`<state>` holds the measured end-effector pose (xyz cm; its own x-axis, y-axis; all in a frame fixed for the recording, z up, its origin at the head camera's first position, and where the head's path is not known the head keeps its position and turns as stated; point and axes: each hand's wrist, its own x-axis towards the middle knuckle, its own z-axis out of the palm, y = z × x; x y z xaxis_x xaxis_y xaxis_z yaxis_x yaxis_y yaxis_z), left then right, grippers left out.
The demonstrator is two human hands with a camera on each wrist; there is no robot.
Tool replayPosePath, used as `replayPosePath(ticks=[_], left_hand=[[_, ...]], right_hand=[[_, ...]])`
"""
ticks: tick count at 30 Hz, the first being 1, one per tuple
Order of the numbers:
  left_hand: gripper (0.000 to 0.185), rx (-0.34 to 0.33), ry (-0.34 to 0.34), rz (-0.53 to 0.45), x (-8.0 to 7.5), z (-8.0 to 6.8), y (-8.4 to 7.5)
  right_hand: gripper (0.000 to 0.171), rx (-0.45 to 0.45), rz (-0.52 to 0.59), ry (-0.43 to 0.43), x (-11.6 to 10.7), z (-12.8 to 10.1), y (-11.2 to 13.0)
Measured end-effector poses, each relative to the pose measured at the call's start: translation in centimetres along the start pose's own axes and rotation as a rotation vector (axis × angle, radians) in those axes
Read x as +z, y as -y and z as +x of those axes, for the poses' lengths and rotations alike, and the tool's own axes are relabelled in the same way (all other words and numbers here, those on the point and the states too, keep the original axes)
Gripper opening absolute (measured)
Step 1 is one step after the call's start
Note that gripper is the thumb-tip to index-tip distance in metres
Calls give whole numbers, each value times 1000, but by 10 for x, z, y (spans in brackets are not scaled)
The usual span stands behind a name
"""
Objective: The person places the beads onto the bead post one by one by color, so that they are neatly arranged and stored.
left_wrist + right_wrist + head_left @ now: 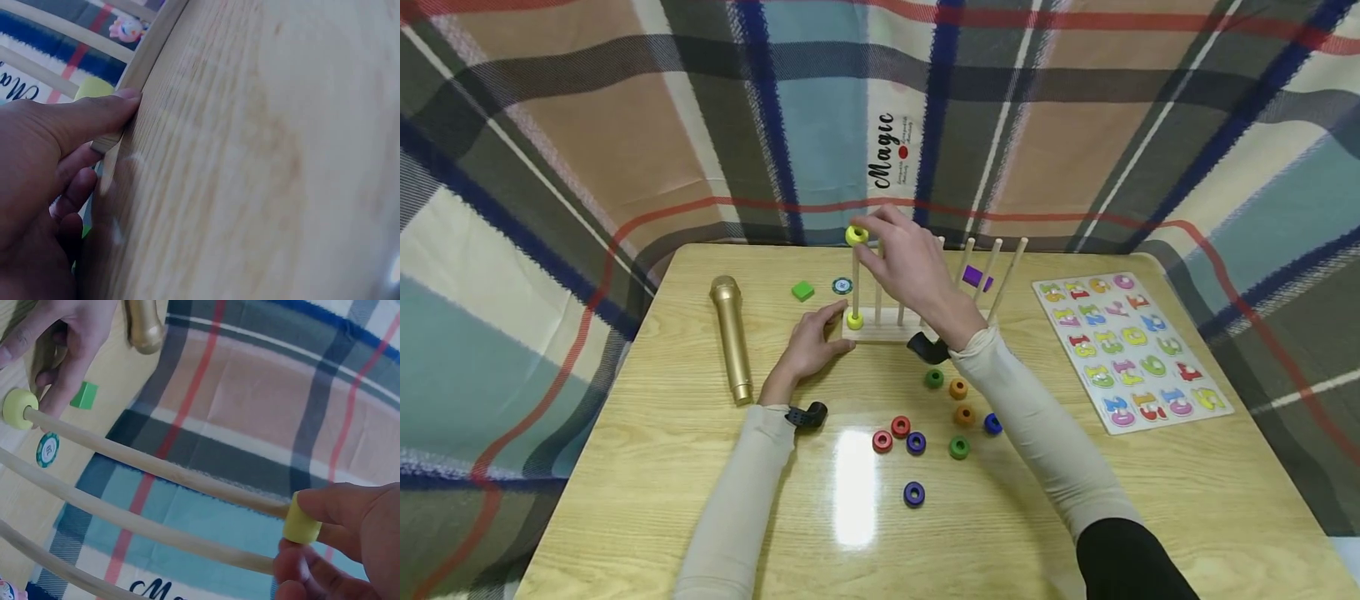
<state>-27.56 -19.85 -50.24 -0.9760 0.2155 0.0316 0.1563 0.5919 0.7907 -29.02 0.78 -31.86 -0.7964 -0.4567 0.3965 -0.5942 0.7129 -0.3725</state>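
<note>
While the right hand [910, 260] pinches the upper yellow ring [302, 520] between thumb and fingers at the tip of the leftmost peg [856, 282], the left hand [808, 343] grips the left end of the wooden peg rack [887, 333], thumb in front. Whether the peg has entered the ring's hole cannot be confirmed. Risk noted: a misaligned hole could catch on the tip, letting the ring slip and roll. Sideways pressure could tip the rack should the left hand's hold slacken. Containers: no box or bowl observed; the rack serves as holder, its leftmost peg bearing the lower yellow ring [854, 322] at the base. Red rings [882, 442] lie loose on the table [625, 467].
</note>
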Motion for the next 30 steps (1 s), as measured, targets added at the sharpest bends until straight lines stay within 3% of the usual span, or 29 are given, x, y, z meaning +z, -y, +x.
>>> replayPosePath(ticks=[4, 9, 14, 17, 19, 21, 27, 30], left_hand=[[76, -1, 3, -7, 0, 1, -1], [77, 1, 4, -6, 2, 2, -1], [76, -3, 2, 12, 3, 2, -2], [77, -8, 9, 21, 4, 3, -3], [78, -17, 11, 28, 4, 3, -3], [78, -30, 12, 34, 4, 4, -2], [78, -56, 13, 27, 2, 4, 1], [77, -58, 10, 18, 2, 3, 0]], right_hand=[[39, 23, -57, 59, 0, 2, 2], [45, 39, -39, 92, 3, -1, 0], [49, 15, 52, 33, 2, -16, -6], [42, -44, 74, -43, 4, -37, -12], [34, -81, 56, -30, 8, -56, -14], [28, -95, 27, 73, 15, -76, -16], [34, -22, -56, 636, 41, -130, -19], [34, 1, -65, 748, 52, -146, -20]])
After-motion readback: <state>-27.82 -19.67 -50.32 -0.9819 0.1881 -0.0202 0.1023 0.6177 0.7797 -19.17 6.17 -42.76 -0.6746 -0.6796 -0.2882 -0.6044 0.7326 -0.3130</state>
